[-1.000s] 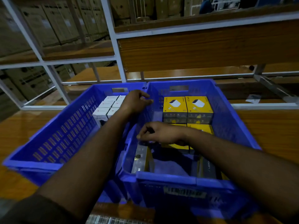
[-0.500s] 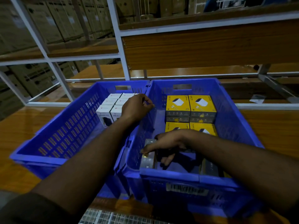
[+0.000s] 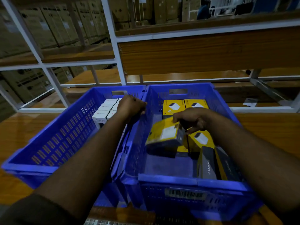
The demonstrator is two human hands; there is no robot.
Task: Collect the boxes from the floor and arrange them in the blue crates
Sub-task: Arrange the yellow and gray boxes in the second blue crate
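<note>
Blue plastic forms two crates set side by side on a wooden counter (image 3: 267,127), their inner walls touching. In the left crate (image 3: 53,143), white boxes (image 3: 105,109) are packed in rows against the far wall. The left hand (image 3: 130,106) is curled over the shared rim between the crates, fingers closed on the edge.

In the right crate (image 3: 227,182), yellow boxes (image 3: 173,107) are laid flat along the far wall, with another yellow box (image 3: 201,140) nearer. Two dark boxes (image 3: 207,164) are stood on edge against the right wall near the front. A tilted yellow box (image 3: 164,135) is held above the crate floor, blurred, with its yellow and white face turned up and leftward; it is pinched at its upper right corner by the right hand (image 3: 193,120), fingers curled round it.

Behind the crates, a white metal rack (image 3: 113,38) with wooden shelves is seen, and cardboard cartons (image 3: 48,26) are stacked beyond it.
</note>
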